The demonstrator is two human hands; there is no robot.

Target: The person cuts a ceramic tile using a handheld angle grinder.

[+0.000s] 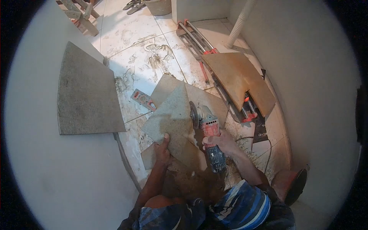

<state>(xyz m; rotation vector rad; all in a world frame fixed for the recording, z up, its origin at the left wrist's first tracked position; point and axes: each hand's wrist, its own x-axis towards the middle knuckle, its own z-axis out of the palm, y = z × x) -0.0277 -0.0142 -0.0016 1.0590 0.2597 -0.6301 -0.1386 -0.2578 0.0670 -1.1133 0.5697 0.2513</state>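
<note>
My right hand (221, 141) is wrapped round the red body of an angle grinder (211, 132), whose dark disc (194, 115) stands at the right edge of a cut tile (170, 115). That grey-beige tile is gripped at its lower left edge by my left hand (163, 150), thumb on top and the other fingers hidden beneath. Under the held piece lie more tile pieces (209, 100) on the floor. A small packaged item with a red and grey label (143, 100) rests just left of the tile.
A red tile cutter (197, 40) carries a notched brown tile (230, 71) at the right. Against the left wall leans a grey tile (88, 92). Dirt smears the white floor (126, 50). A bucket (159, 7) and sandals (134, 6) are at the back; a cable (269, 155) runs at the right.
</note>
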